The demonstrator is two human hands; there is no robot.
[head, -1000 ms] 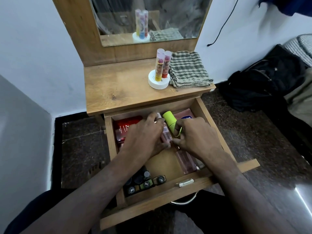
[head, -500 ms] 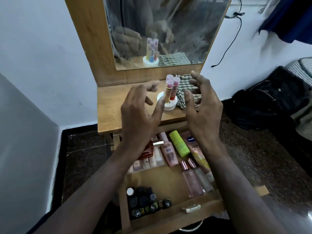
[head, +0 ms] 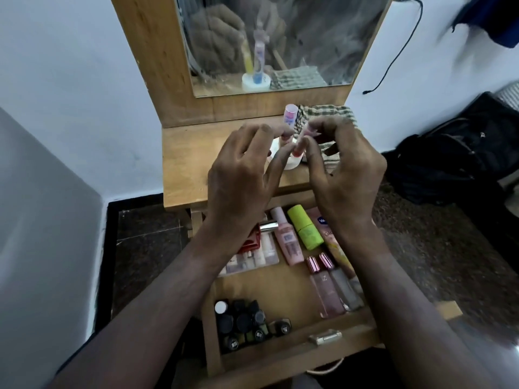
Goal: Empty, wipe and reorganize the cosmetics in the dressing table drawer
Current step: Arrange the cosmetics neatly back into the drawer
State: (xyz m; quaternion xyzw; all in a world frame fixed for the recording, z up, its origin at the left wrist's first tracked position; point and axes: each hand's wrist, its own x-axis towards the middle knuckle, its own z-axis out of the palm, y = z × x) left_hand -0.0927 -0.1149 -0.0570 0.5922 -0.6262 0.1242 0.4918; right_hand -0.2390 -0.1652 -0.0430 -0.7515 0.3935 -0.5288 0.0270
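My two hands are raised over the dressing table top (head: pixel 188 164). Two slim tubes stand in a white round stand (head: pixel 290 164). My right hand (head: pixel 345 175) pinches the right tube (head: pixel 302 136) between thumb and curled forefinger. My left hand (head: pixel 241 175) has its fingertips at the left tube (head: pixel 290 115); a grip is not clear. Below, the open drawer (head: pixel 280 357) holds a green stick (head: pixel 304 228), a pink tube (head: pixel 286 237), two rose-capped bottles (head: pixel 325 290), a clear pack of small tubes (head: pixel 261 255) and several dark little bottles (head: pixel 241 324).
A folded checked cloth (head: pixel 325 113) lies on the top right behind my right hand. The mirror (head: pixel 280 37) stands at the back. A black bag (head: pixel 463 153) sits on the dark floor to the right. A white wall is close on the left.
Both hands left the drawer and rose to the tubes on the table top. The right hand's fingers have closed round the right tube; the left hand's fingers reached the left tube.
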